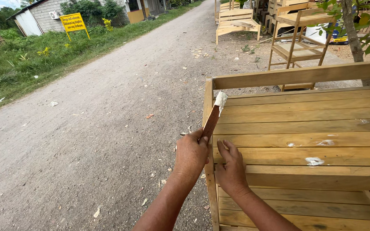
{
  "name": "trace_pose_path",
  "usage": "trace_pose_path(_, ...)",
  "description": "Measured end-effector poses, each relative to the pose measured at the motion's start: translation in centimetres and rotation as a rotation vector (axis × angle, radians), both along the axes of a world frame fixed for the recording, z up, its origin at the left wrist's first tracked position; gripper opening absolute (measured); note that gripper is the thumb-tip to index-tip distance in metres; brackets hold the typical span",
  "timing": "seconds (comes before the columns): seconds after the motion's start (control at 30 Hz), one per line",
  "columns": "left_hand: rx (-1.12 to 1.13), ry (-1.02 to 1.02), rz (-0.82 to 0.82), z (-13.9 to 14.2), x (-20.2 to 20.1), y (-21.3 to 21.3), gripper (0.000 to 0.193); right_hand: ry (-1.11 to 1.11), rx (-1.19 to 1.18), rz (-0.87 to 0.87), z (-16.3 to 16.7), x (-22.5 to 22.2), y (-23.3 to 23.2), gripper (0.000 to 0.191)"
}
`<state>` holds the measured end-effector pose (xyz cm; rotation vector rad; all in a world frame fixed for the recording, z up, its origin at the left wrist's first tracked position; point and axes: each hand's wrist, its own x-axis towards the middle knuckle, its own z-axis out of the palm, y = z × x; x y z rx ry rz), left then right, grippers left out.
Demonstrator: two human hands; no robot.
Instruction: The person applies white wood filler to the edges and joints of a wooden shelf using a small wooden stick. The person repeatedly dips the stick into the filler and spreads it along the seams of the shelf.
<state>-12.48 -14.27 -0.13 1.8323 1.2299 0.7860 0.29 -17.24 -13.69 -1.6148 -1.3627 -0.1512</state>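
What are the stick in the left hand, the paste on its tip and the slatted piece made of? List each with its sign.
Stick: looks like reddish-brown wood, flat, matte.
Paste: off-white, lumpy, probably wood filler or putty; similar white patches dot the slats.
Slatted furniture piece: pale yellow bare wood, grain visible, seemingly unvarnished.
The left hand holds the stick; the right hand rests on the slats.

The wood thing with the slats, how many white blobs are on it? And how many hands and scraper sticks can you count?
White putty patches on the slats: 4
Hands, left hand and right hand: 2
Brown scraper stick with putty on its tip: 1
Total: 7
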Motion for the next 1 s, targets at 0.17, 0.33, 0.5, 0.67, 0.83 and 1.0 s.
trace_pose_path(0.17,0.016,-0.029,-0.003,-0.1,0.1,0.1,0.036,-0.037,0.111,-0.049,3.5,2.1,1.0,0.085)
trace_pose_path(0.33,0.023,-0.075,-0.005,-0.2,0.3,0.6,0.037,-0.106,0.051,-0.064,5.3,2.1,1.4,0.081)
trace_pose_path(0.5,0.012,0.01,-0.006,-0.4,0.5,0.4,0.037,-0.164,0.101,-0.101,6.1,2.5,1.3,0.083)
trace_pose_path(0.67,0.004,0.026,0.011,-0.1,0.6,0.4,0.038,-0.302,-0.026,-0.233,7.7,4.2,2.5,0.086)
trace_pose_path(0.83,0.021,0.016,0.005,-0.1,0.4,0.7,0.037,-0.328,-0.07,-0.227,9.4,6.0,3.9,0.086)
trace_pose_path(1.0,-0.011,0.033,0.021,-0.3,0.7,0.9,0.038,-0.294,0.049,-0.216,8.9,6.1,3.4,0.081)
